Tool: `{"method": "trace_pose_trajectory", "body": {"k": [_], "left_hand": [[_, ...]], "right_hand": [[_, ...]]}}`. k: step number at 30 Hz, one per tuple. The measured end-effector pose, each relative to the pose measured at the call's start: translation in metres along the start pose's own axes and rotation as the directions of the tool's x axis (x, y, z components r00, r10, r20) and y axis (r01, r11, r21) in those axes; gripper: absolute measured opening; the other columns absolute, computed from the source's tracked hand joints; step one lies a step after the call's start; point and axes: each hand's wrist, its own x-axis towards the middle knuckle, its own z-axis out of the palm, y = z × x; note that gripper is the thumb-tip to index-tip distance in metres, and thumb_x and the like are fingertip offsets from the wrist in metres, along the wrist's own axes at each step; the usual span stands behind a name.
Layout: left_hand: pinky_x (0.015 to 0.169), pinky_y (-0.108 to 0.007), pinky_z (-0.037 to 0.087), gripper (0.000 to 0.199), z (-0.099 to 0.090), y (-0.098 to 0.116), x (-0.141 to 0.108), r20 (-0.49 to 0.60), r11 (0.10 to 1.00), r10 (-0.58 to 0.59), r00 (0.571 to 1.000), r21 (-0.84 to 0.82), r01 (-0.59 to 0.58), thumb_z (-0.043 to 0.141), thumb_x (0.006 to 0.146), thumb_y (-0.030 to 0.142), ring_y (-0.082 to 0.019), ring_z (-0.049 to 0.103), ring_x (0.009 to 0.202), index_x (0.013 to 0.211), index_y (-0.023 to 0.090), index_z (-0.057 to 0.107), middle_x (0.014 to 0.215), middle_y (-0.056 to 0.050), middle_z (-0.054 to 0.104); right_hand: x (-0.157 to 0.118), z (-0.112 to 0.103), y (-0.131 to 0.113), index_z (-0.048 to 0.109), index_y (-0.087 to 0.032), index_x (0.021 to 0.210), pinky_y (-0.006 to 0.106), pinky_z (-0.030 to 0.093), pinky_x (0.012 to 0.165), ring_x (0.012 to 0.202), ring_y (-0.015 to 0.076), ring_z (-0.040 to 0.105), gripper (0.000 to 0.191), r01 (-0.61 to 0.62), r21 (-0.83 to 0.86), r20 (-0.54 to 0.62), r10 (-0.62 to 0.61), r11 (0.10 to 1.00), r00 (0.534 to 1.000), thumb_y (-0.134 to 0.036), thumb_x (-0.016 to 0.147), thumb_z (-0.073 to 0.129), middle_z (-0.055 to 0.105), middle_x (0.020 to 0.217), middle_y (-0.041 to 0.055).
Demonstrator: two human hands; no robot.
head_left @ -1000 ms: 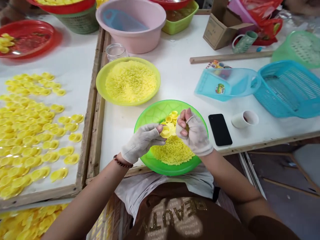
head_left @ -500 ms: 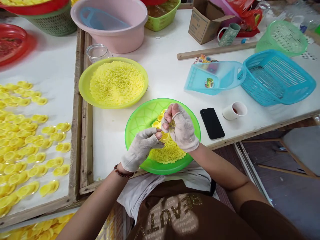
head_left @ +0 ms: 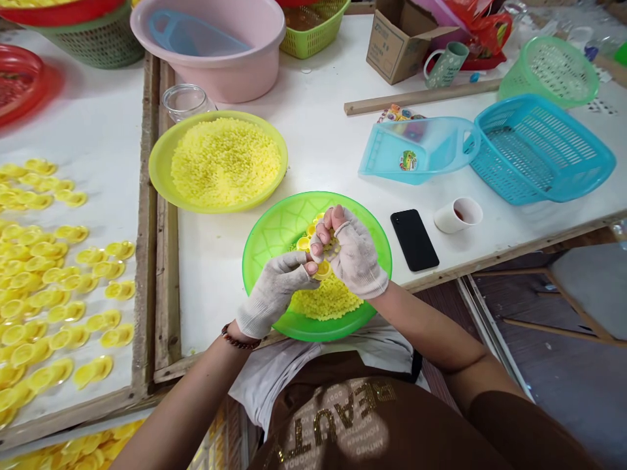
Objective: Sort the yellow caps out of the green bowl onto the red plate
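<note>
Over a green plastic plate (head_left: 267, 245) my two hands meet, both in worn white fingerless gloves. My left hand (head_left: 277, 290) pinches a small yellow plastic cup (head_left: 322, 269) at its fingertips. My right hand (head_left: 351, 253) curls around more yellow pieces (head_left: 332, 245), mostly hidden by its fingers. Below the hands, a heap of tiny yellow pieces (head_left: 326, 300) lies in the plate, with a few loose yellow cups (head_left: 304, 243) beside my right fingers. A yellow plate (head_left: 159, 166) heaped with similar pieces stands farther up the table.
Yellow cups lie spread on a wood-framed white tray (head_left: 73, 130) to the left. On the white table (head_left: 323, 117) are a black phone (head_left: 414, 240), a white cup (head_left: 458, 215), a glass jar (head_left: 186, 102), a blue scoop (head_left: 411, 150), a blue basket (head_left: 539, 150) and a pink basin (head_left: 206, 46).
The view has shifted, so the table items sit lower and farther left. My right hand has moved closer to my left, and both hands remain together over the green plate.
</note>
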Motion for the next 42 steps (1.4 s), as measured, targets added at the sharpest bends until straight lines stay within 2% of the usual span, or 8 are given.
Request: {"method": "trace_pose_trajectory", "body": {"k": [8, 13, 16, 20, 24, 29, 31, 42], "left_hand": [[0.073, -0.026, 0.063, 0.035, -0.005, -0.001, -0.003, -0.014, 1.0, -0.016, 1.0, -0.021, 0.016, 0.094, 0.067, 0.039, -0.012, 0.066, 0.077, 0.089, 0.016, 0.081, 0.094, -0.004, 0.071], [0.073, -0.029, 0.063, 0.032, -0.009, 0.004, -0.008, -0.088, 0.993, 0.074, 0.993, 0.096, -0.065, 0.085, 0.076, 0.043, -0.015, 0.067, 0.078, 0.091, 0.015, 0.079, 0.101, -0.007, 0.074], [0.066, -0.025, 0.059, 0.025, -0.006, 0.012, -0.014, -0.16, 0.899, 0.245, 0.956, 0.408, -0.162, 0.079, 0.081, 0.036, -0.014, 0.066, 0.072, 0.093, 0.015, 0.075, 0.088, -0.005, 0.072], [0.06, -0.026, 0.056, 0.022, -0.014, 0.03, -0.025, -0.143, 0.873, 0.253, 0.957, 0.46, -0.162, 0.067, 0.088, 0.037, -0.016, 0.068, 0.062, 0.087, 0.015, 0.064, 0.073, -0.003, 0.067], [0.068, -0.033, 0.059, 0.028, -0.067, 0.064, -0.04, -0.319, 0.843, 0.392, 0.863, 0.5, -0.198, 0.063, 0.09, 0.042, -0.02, 0.07, 0.071, 0.092, 0.015, 0.063, 0.081, -0.006, 0.07], [0.09, -0.038, 0.049, 0.015, -0.195, 0.119, -0.044, -0.53, 0.485, 0.745, 0.405, 0.848, 0.216, 0.062, 0.087, 0.028, -0.022, 0.062, 0.091, 0.088, 0.015, 0.069, 0.086, -0.006, 0.067], [0.099, -0.04, 0.044, 0.012, -0.24, 0.134, -0.036, -0.564, 0.459, 0.759, 0.324, 0.818, 0.348, 0.064, 0.086, 0.026, -0.023, 0.058, 0.098, 0.085, 0.015, 0.068, 0.091, -0.008, 0.065], [0.113, -0.072, 0.016, 0.025, -0.295, 0.134, -0.008, -0.637, 0.497, 0.674, 0.375, 0.766, 0.409, 0.07, 0.082, 0.026, -0.039, 0.04, 0.128, 0.067, 0.013, 0.054, 0.094, -0.005, 0.06]], "right_hand": [[0.001, -0.007, -0.008, 0.044, -0.021, 0.077, 0.019, 0.032, 0.045, 0.048, 0.005, 0.043, 0.047, -0.088, 0.039, -0.023, 0.089, 0.995, 0.996, -0.058, 0.09, 0.069, 0.044, 0.065, -0.0078], [-0.012, -0.031, -0.016, 0.045, -0.022, 0.076, 0.022, 0.029, 0.046, 0.047, 0.0073, 0.039, 0.044, -0.086, -0.388, 0.03, 0.105, 0.918, 0.994, -0.059, 0.098, 0.056, 0.043, 0.062, -0.0073], [-0.026, -0.049, -0.013, 0.052, -0.021, 0.074, 0.029, 0.042, 0.061, 0.061, 0.0135, 0.052, 0.037, 0.113, -0.871, 0.231, 0.196, 0.478, 0.953, -0.046, 0.102, 0.053, 0.054, 0.066, -0.0019], [-0.041, -0.066, 0.004, 0.067, -0.019, 0.09, 0.042, 0.047, 0.089, 0.093, 0.0252, 0.062, 0.023, 0.432, -0.898, 0.388, 0.323, -0.078, 0.863, -0.031, 0.102, 0.051, 0.068, 0.095, 0.0087], [-0.047, -0.068, 0.021, 0.069, -0.019, 0.111, 0.044, 0.05, 0.095, 0.104, 0.0278, 0.063, 0.021, 0.532, -0.823, 0.436, 0.375, -0.202, 0.818, -0.027, 0.101, 0.053, 0.067, 0.112, 0.0112], [-0.047, -0.062, 0.026, 0.069, -0.017, 0.115, 0.046, 0.051, 0.096, 0.106, 0.0289, 0.064, 0.023, 0.554, -0.786, 0.428, 0.405, -0.273, 0.808, -0.024, 0.1, 0.053, 0.067, 0.115, 0.0124], [-0.046, -0.06, 0.026, 0.071, -0.018, 0.112, 0.047, 0.052, 0.095, 0.104, 0.0285, 0.064, 0.022, 0.549, -0.788, 0.418, 0.413, -0.278, 0.809, -0.023, 0.1, 0.052, 0.068, 0.111, 0.0118], [-0.042, -0.044, 0.027, 0.066, -0.018, 0.119, 0.043, 0.052, 0.095, 0.108, 0.0268, 0.064, 0.024, 0.606, -0.766, 0.451, 0.494, -0.214, 0.744, -0.024, 0.098, 0.056, 0.066, 0.123, 0.0136]]}}
